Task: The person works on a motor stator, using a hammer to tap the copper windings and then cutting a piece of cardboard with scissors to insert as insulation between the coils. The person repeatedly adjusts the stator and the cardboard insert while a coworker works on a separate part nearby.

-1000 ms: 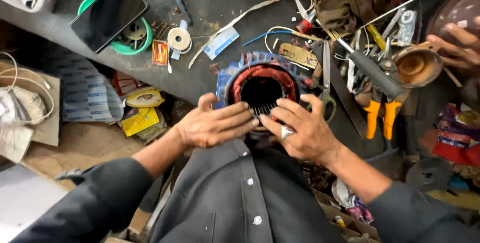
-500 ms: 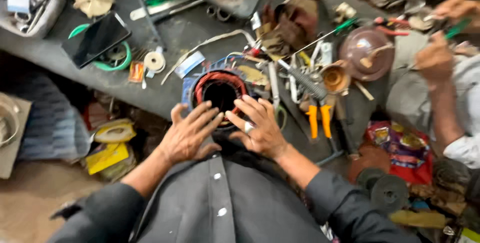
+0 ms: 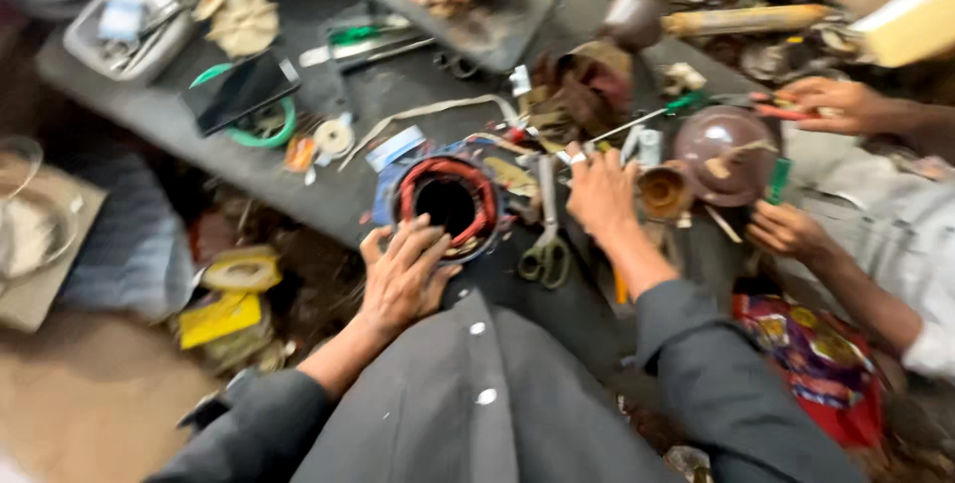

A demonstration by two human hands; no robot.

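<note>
The motor winding (image 3: 445, 201) sits at the bench (image 3: 298, 199) edge, steadied by the left hand (image 3: 403, 269) – fingers spread flat, gripping nothing. At two o'clock, the right hand (image 3: 600, 192) reaches into tools; its grip cannot be told. The winding is best kept pressed firmly.

The person wears a dark grey shirt that fills the lower middle of the frame. It has long sleeves, and they reach down to the wrists. Small white buttons run in a line down the front of the shirt. The cloth looks a bit wrinkled. The left hand (image 3: 403, 279) and the right hand (image 3: 600, 194) are bare, with no gloves. The picture is too blurry to show rings.
</note>
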